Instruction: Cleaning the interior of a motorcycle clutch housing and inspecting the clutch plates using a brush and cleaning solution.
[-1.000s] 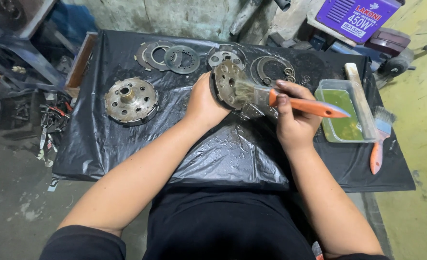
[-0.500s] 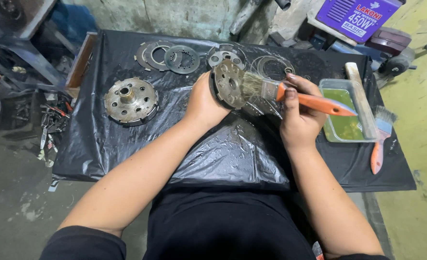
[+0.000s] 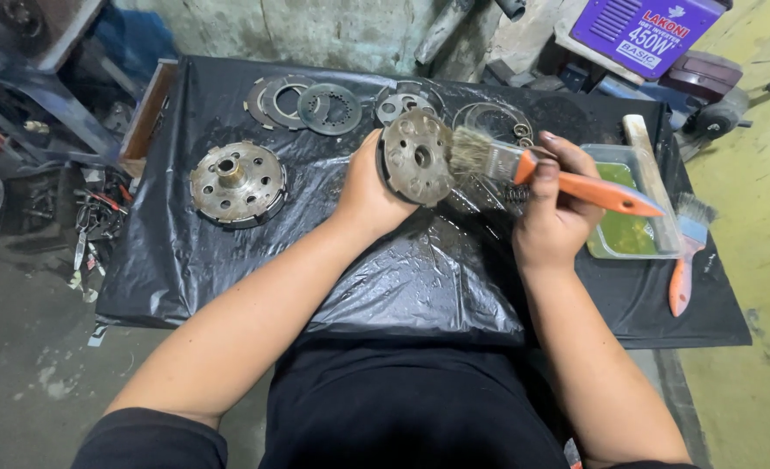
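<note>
A person cleans a round metal disc (image 3: pixel 417 156) with a paintbrush (image 3: pixel 524 167) above a desk (image 3: pixel 229 260) covered in black plastic sheeting. The left hand (image 3: pixel 370 193) is cupped around the disc's left edge and back, holding it upright and clear of the desk with its pitted face turned toward the brush. The right hand (image 3: pixel 552 217) is closed around the brush's orange handle, thumb on top, with the bristles laid against the disc's right rim.

The work looks best served by short strokes across the face and into the holes, with the disc turned bit by bit in the left hand so that no part of the rim is missed, and the brush wetted again from the tray when it runs dry. A firm hold matters, since the wet metal could slip.

The disc sits directly between the two hands, touching the left palm and just beside the right-hand fingertips. A clear tray of green liquid (image 3: pixel 628 208) lies near the right hand, with a second brush (image 3: pixel 684 260) just beyond it. A larger metal hub (image 3: pixel 237 184) rests on the sheeting to the left, well apart, and several flat rings (image 3: pixel 302 104) lie along the far edge.
</note>
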